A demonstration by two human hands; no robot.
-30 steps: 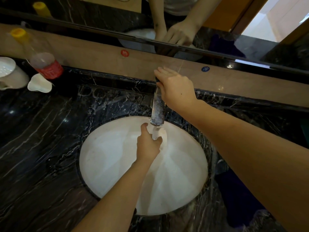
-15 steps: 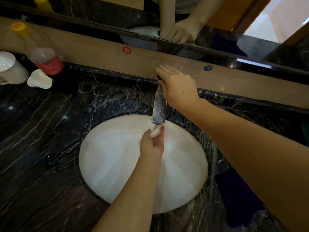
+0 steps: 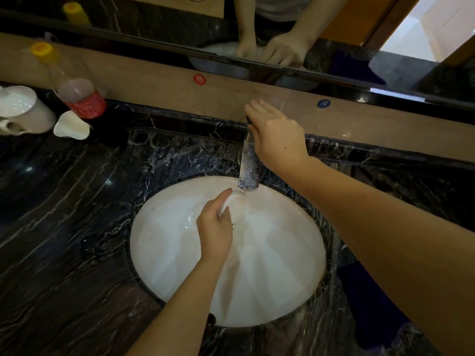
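Note:
A chrome tap spout (image 3: 248, 165) reaches over the white round basin (image 3: 167, 255). My right hand (image 3: 276, 136) lies on top of the tap, fingers stretched forward over its handle, which is hidden under the palm. Just below the spout mouth, my left hand (image 3: 214, 227) pinches a small curved white object (image 3: 230, 199) between thumb and fingers. Water seems to run past it into the bowl.
Dark veined marble counter (image 3: 64, 227) surrounds the basin. At the back left stand a clear bottle with a red label and yellow cap (image 3: 77, 91), a white mug (image 3: 21, 109) and a small white dish (image 3: 72, 125). A mirror (image 3: 154, 24) runs above the brown ledge.
My left hand has shifted a little left under the spout and turned, so more of the white object shows. My right hand has stayed on the tap.

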